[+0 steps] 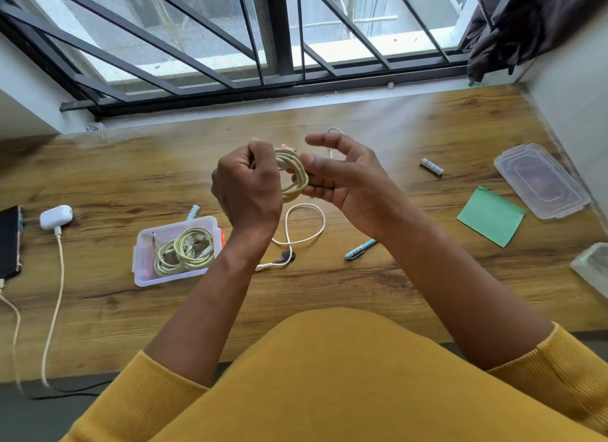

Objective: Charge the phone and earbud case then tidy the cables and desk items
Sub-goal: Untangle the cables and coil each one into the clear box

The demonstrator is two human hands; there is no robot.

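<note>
Phone (10, 241): far left of the clear box (176, 250), cable plugged in.
Earbud case (56, 216): left of the box, cabled.
Left hand (246, 185): above the bench (378, 277), right of the box, grips the coiled cable (294, 173).
Right hand (345, 178): further right, fingers relaxed, touching the coil.

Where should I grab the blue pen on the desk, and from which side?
Pinch the blue pen across the middle of its barrel, coming from above. It lies flat on the desk, slanted, with bare wood on both long sides, so fingers likely fit either side. The loose white cable lies to its left, apart from it.
</note>
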